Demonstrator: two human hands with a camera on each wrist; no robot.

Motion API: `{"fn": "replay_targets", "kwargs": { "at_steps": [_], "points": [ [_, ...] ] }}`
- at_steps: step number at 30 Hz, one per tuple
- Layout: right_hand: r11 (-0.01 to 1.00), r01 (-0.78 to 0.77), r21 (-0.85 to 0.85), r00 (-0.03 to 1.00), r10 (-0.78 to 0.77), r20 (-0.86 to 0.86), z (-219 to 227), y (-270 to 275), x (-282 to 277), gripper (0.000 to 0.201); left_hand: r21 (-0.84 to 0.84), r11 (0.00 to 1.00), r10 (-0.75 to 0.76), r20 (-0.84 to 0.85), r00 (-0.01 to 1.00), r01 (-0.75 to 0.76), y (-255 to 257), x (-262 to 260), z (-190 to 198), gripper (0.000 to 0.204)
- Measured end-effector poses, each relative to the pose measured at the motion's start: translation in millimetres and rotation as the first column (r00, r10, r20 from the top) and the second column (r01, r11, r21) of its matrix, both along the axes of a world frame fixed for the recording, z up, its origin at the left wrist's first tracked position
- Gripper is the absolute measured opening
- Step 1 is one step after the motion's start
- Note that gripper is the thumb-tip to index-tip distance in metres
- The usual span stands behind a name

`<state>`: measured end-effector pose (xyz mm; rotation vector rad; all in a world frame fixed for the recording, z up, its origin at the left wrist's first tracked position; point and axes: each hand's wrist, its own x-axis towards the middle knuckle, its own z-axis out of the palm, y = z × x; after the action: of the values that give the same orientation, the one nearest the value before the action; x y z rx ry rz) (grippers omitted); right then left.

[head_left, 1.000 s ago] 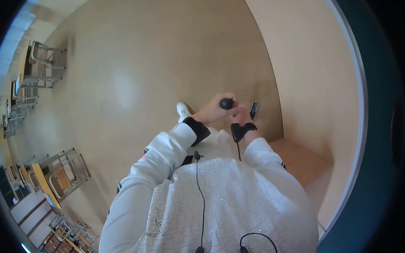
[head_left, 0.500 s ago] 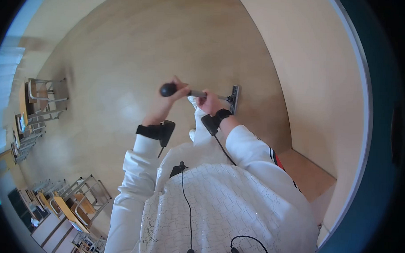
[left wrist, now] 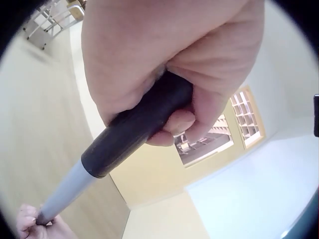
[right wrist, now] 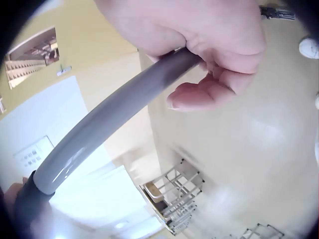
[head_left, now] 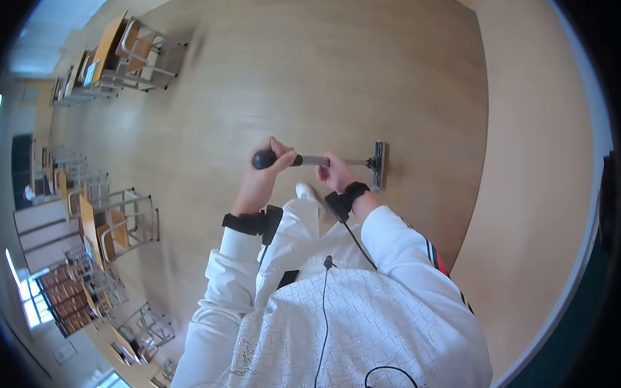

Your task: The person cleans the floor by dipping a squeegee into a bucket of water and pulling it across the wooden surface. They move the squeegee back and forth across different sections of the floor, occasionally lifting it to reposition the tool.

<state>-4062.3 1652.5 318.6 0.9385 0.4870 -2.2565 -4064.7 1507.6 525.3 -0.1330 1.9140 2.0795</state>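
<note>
A mop with a grey pole slants across the front of the body in the head view. Its narrow head rests on the floor to the right. My left hand grips the black handle end, whose round knob sticks out past the fingers. Lower down, my right hand is curled round the pole. Up close, the left wrist view has the black grip inside the left fist. In the right wrist view the fingers wrap the grey tube.
Wooden desks and chairs with metal legs stand along the left side. A pale wall runs along the right. Just below the pole is a white shoe on the wooden floor.
One second ago both hands were close together with the pole nearly end-on. The left hand has since swung left with the handle, so the pole lies slanted. The camera view has turned too.
</note>
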Motion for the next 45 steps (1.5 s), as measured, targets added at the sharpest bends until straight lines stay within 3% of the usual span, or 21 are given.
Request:
{"fn": "replay_targets", "kwargs": {
  "at_steps": [4,5,9,13,14,15,19,21,23,26,28,30,31,32,34,35,36,38,42,44,45],
  "points": [
    [0.979,-0.202,-0.017,0.978,0.202,0.042,-10.8,-24.3,-21.5,0.028,0.019,0.993,0.114,0.047,0.992,-0.115,-32.7,-11.0,-0.4,0.019],
    [0.951,-0.290,-0.107,0.954,0.296,0.049,-14.2,-22.4,-30.9,0.017,0.030,0.996,0.087,0.053,0.995,-0.089,-41.8,-16.8,1.3,0.020],
    [0.921,-0.380,-0.084,0.923,0.384,0.036,-4.1,-54.8,-69.9,0.018,0.033,0.999,0.015,0.015,1.000,-0.015,-82.7,-54.2,8.6,0.020],
    [0.927,-0.373,0.046,0.927,0.370,0.065,24.8,-104.9,-108.4,0.025,0.018,0.992,-0.120,-0.063,0.991,0.122,-130.7,-78.0,22.1,0.019],
    [0.928,-0.370,0.040,0.928,0.368,0.049,22.8,-121.3,-160.2,0.024,0.013,0.991,-0.132,-0.071,0.989,0.134,-150.0,-130.4,19.1,0.020],
    [0.941,-0.338,0.016,0.940,0.336,0.063,25.1,-141.4,-173.2,0.021,0.030,0.993,-0.116,-0.065,0.991,0.118,-168.0,-136.2,23.8,0.020],
    [0.927,-0.351,0.130,0.931,0.361,-0.060,28.0,-201.4,-232.8,0.018,0.050,0.988,-0.140,-0.131,0.981,0.148,-217.4,-163.0,48.1,0.021],
    [0.932,-0.276,0.235,0.914,0.330,-0.234,26.1,-225.3,-255.2,0.017,0.076,0.980,-0.174,-0.137,0.975,0.185,-233.9,-168.3,48.4,0.021],
    [0.905,-0.276,0.323,0.917,0.349,-0.193,35.3,-242.7,-282.9,0.016,-0.092,0.977,-0.213,-0.381,0.900,0.192,-246.7,-181.6,43.9,0.022],
    [0.851,-0.268,0.451,0.900,0.389,-0.199,32.6,-263.6,-334.2,0.014,-0.139,0.981,-0.177,-0.390,0.904,0.132,-266.4,-206.8,32.0,0.027],
    [0.815,-0.262,0.517,0.889,0.412,-0.199,19.9,-275.2,-375.9,0.014,-0.151,0.982,-0.159,-0.361,0.919,0.110,-276.1,-226.4,18.9,0.024],
    [0.803,-0.272,0.530,0.855,0.455,-0.250,9.7,-285.6,-420.1,0.014,-0.043,0.997,0.046,-0.228,0.973,-0.057,-280.1,-252.7,15.6,0.020],
    [0.780,-0.260,0.570,0.857,0.458,-0.236,10.8,-293.8,-441.5,0.013,-0.176,0.977,0.073,-0.249,0.966,-0.119,-282.7,-268.8,2.5,0.019],
    [0.753,-0.253,0.607,0.858,0.465,-0.218,5.8,-301.1,-463.7,0.013,-0.178,0.974,0.097,-0.240,0.966,-0.142,-285.4,-289.2,-10.5,0.019],
    [0.692,-0.267,0.670,0.850,0.496,-0.174,-8.7,-312.2,-506.8,0.013,0.103,0.955,0.261,0.144,0.954,-0.277,-290.9,-331.9,-31.8,0.018],
    [0.633,-0.248,0.733,0.851,0.504,-0.146,-18.3,-315.6,-534.0,0.013,0.152,0.929,0.282,0.300,0.911,-0.338,-292.2,-357.4,-32.1,0.019],
    [0.622,-0.278,0.732,0.839,0.529,-0.131,-26.7,-316.8,-561.6,0.013,0.151,0.918,0.307,0.315,0.898,-0.367,-293.4,-384.8,-34.7,0.019],
    [0.581,-0.265,0.770,0.818,0.559,-0.140,-50.8,-308.8,-607.6,0.013,0.081,0.963,0.199,0.436,0.877,-0.259,-292.0,-432.4,-40.6,0.021],
    [0.491,-0.294,0.820,0.803,0.592,-0.067,-85.7,-289.8,-682.7,0.014,0.050,0.976,0.182,0.351,0.919,-0.212,-269.2,-512.0,-56.2,0.032],
    [0.562,-0.302,0.770,0.807,0.580,-0.107,-86.2,-291.2,-724.9,0.015,0.040,0.988,0.124,0.336,0.934,-0.146,-271.3,-560.6,-64.4,0.043],
    [0.551,-0.298,0.780,0.810,0.578,-0.099,-92.6,-298.6,-729.7,0.016,0.052,0.975,0.190,0.291,0.938,-0.214,-274.5,-565.2,-79.2,0.047]
  ]
}}
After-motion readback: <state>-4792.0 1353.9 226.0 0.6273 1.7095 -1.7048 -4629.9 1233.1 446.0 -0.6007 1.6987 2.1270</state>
